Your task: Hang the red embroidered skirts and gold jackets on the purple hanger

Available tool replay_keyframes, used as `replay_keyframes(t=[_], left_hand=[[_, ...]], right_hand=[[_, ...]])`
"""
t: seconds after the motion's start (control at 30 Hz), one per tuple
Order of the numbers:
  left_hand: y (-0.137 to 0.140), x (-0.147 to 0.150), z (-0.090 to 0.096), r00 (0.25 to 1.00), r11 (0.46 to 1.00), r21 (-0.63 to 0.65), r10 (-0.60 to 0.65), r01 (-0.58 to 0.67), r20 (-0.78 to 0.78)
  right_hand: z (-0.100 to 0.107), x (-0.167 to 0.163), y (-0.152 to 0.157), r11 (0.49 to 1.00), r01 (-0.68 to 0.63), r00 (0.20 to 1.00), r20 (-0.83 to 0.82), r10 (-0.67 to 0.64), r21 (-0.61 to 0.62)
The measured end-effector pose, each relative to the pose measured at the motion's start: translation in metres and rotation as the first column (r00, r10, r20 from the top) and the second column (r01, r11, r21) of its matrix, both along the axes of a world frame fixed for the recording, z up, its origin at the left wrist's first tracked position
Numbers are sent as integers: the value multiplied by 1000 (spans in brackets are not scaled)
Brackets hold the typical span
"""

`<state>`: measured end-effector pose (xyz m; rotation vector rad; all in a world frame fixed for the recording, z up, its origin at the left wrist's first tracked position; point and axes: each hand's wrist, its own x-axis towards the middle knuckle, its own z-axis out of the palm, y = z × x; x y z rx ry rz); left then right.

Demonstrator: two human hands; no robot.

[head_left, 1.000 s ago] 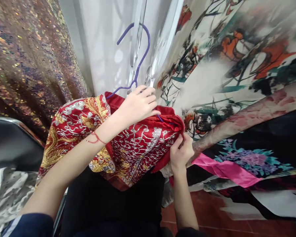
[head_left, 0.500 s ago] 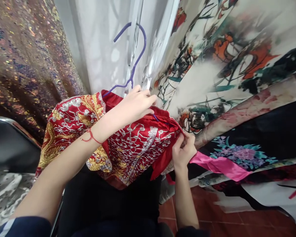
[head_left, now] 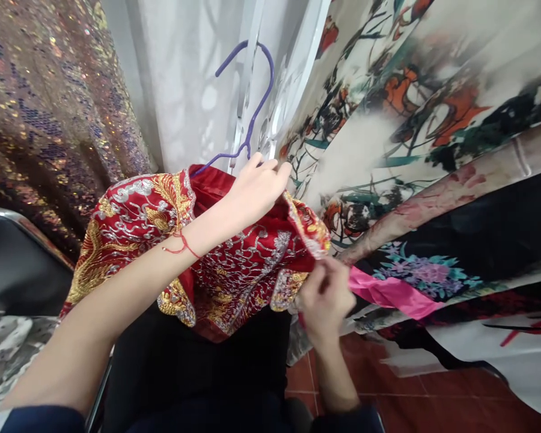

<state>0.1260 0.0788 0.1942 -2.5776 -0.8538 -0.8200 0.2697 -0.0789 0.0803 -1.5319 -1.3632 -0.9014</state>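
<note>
A red jacket (head_left: 238,270) with gold and silver embroidery hangs over my lap on a purple hanger (head_left: 269,78). My left hand (head_left: 262,183), a red string at its wrist, reaches across the jacket's neck opening. Its fingers are closed around the hanger just below the hook, hiding that part. At the jacket's right-hand side, my right hand (head_left: 327,294) pinches the edge of the embroidered shoulder fabric; it is slightly blurred. The right end of the hanger is covered by the cloth.
Floral fabric (head_left: 388,114) hangs on the right, with a pink ribbon (head_left: 392,291) beside my right hand. A sequined cloth (head_left: 58,102) hangs at left above a black chair (head_left: 18,264). White curtain (head_left: 180,78) hangs behind; red tiles (head_left: 365,373) lie below.
My right hand has moved down slightly, turning the shoulder side of the jacket so its embroidered outside now covers the red lining and hanger end. My left hand stays at the hanger.
</note>
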Motion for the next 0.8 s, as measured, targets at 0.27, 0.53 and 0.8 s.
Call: replay_keyframes(t=[0.27,0.53,0.8], left_hand=[[4,-13,-2,993,993,9,-115,115,-14],[3,0,-5,998,999,24,-50,48,49],[7,-12,-12,987,990,11,-144,144,65]], right_hand=[[2,47,19,997,52,997,50,-54,51],[65,54,15,982,156,988,-25,-154,109],[-22,11,19,943,-65,927,331,177,-325]])
